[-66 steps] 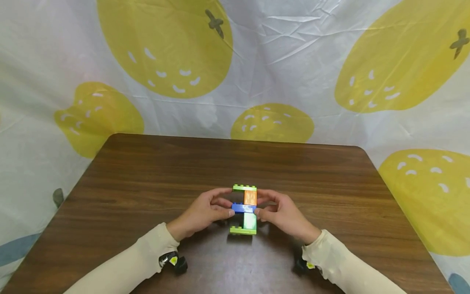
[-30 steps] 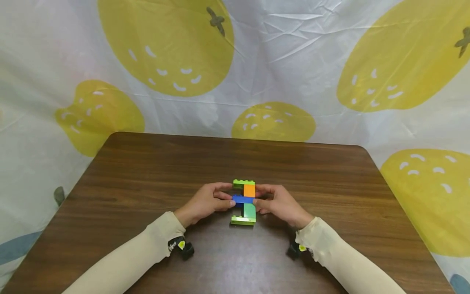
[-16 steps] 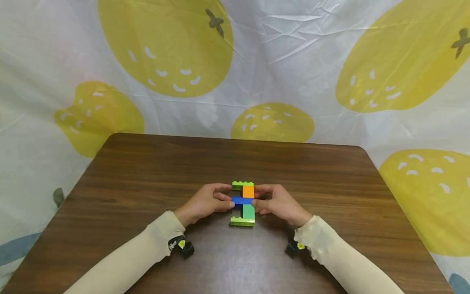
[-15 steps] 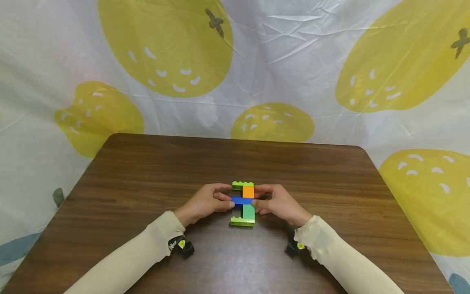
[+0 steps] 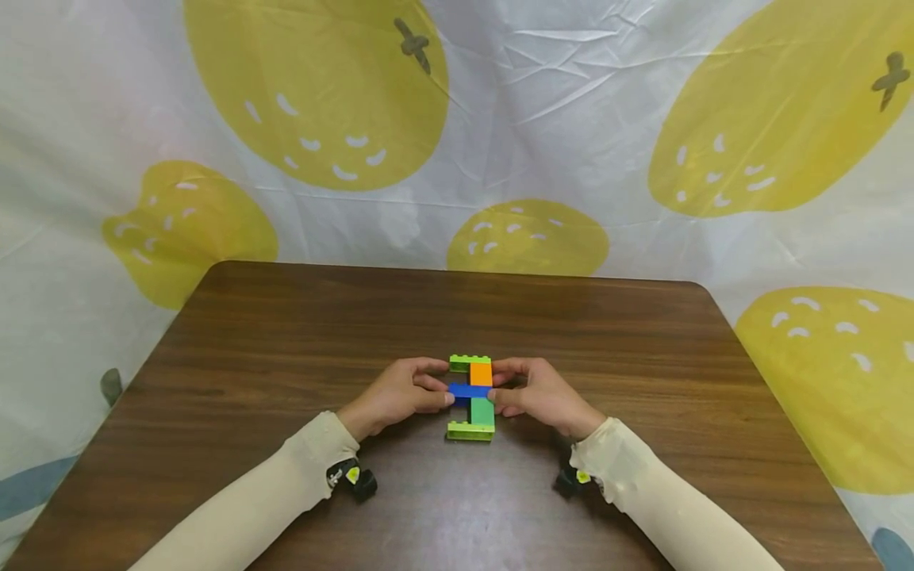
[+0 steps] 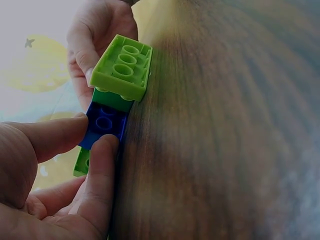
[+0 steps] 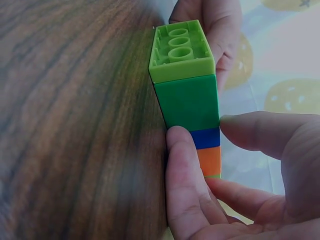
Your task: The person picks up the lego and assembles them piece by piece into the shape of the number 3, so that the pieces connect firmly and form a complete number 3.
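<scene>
A small brick stack (image 5: 473,396) lies on its side on the brown table (image 5: 286,341): lime plate, green brick, blue plate, orange brick, lime plate. My left hand (image 5: 400,394) pinches the blue plate's left end (image 6: 102,125) between thumb and forefinger. My right hand (image 5: 537,395) pinches the stack from the right at the blue and orange layers (image 7: 207,145). The near lime plate (image 7: 181,52) shows its hollow underside in both wrist views (image 6: 121,67).
A white cloth with big yellow fruit prints (image 5: 500,143) hangs behind and around the table. Cream sleeves (image 5: 271,500) cover both forearms, with small black wrist devices (image 5: 353,480) resting on the wood.
The stack and both hands have come down and slightly away from me since the earliest frame, settling on the table. Over the last half second almost nothing moves.
</scene>
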The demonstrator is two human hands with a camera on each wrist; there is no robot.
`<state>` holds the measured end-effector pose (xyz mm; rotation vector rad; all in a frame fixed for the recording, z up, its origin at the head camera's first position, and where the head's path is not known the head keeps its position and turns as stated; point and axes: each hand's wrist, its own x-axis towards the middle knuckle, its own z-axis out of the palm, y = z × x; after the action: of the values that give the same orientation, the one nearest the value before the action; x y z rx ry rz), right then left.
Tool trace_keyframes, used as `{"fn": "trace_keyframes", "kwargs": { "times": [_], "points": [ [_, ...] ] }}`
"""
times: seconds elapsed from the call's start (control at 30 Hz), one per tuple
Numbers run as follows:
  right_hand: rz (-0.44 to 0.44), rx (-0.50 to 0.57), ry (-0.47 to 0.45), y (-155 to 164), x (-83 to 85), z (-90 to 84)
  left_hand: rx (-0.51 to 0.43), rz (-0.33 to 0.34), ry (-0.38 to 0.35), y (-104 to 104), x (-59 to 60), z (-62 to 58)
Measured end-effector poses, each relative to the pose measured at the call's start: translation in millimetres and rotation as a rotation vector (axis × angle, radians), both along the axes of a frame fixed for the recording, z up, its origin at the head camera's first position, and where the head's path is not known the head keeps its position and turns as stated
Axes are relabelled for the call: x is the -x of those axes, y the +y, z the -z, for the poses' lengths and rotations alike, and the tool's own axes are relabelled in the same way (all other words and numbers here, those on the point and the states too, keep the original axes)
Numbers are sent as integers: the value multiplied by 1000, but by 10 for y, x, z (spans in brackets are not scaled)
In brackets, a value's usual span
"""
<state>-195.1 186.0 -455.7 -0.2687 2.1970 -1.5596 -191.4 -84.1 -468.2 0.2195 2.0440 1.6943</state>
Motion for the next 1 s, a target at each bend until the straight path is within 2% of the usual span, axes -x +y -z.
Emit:
{"fn": "trace_keyframes", "kwargs": {
  "times": [0.47,0.8,1.0],
  "points": [
    [2,6,-1,-1,-2,-6,1,-8,7,-15,-13,-5],
    [22,-18,8,24,-42,-38,-4,-19,13,-12,-93,-33],
    [24,-9,39,25,-81,-85,21,-21,64,-39,-138,-100]
  ]
}}
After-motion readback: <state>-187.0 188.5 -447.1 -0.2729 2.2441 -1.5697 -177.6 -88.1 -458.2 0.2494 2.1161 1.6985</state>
